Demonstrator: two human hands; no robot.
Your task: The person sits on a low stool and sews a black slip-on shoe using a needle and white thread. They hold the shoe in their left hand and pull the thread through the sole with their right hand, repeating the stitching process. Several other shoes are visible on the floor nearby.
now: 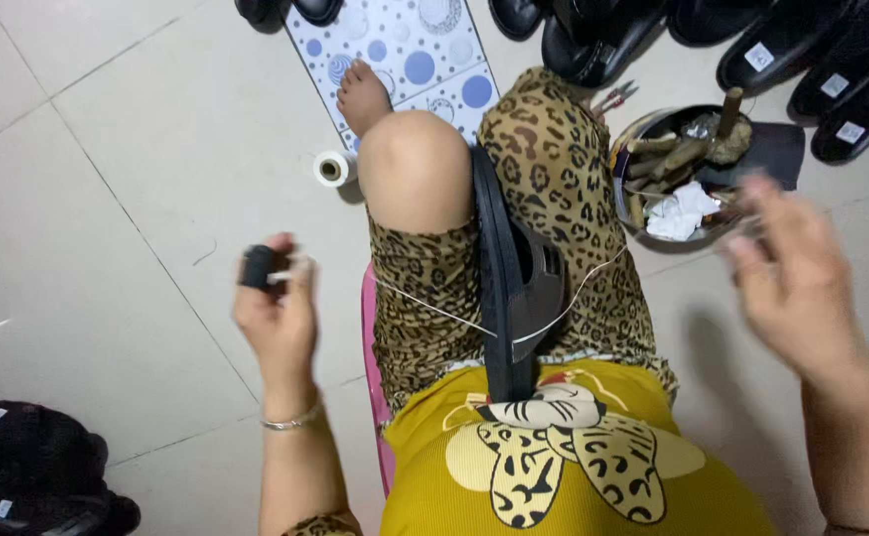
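Here, seen from the head camera, a seated person stitches a black sandal (pixel 510 298) clamped upright between the knees, with white thread (pixel 425 307) stretched out to either side of it. The left hand (pixel 278 316), at nine o'clock from the sandal, is closed around a small dark-handled tool (pixel 257 266) that draws one strand taut. The right hand (pixel 797 283), at three o'clock, is blurred; whether it pinches the other strand cannot be told. A metal bowl of tools and scraps (pixel 678 179) sits at one o'clock, a thread spool (pixel 333 168) at eleven. Uneven pulling could likely snap the thread or tug the sandal loose from the knees.
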